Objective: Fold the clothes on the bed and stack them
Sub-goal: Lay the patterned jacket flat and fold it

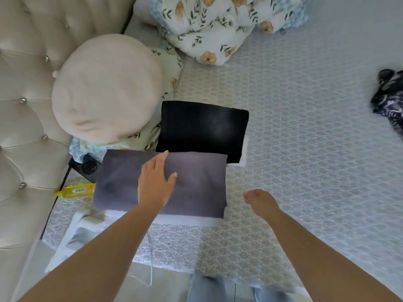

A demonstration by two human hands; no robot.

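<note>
A folded grey garment (196, 182) lies flat on the bed near its front edge, on top of a folded white piece (187, 220) that shows along its near side. My left hand (156, 182) rests flat on the grey garment with straight fingers. Just behind it lies a folded black garment (202, 129), also over a white layer. My right hand (261, 201) hovers to the right of the grey garment, fingers loosely curled, holding nothing. A dark patterned garment (389, 101) lies unfolded at the right edge of the view.
The bed (305, 149) has a pale lace-patterned cover. A round cream cushion (106, 88) and a floral quilt (213, 25) sit at the head. A tufted headboard (24, 105) stands left. A yellow tube (75, 190) and a black device (88, 167) lie by the grey garment.
</note>
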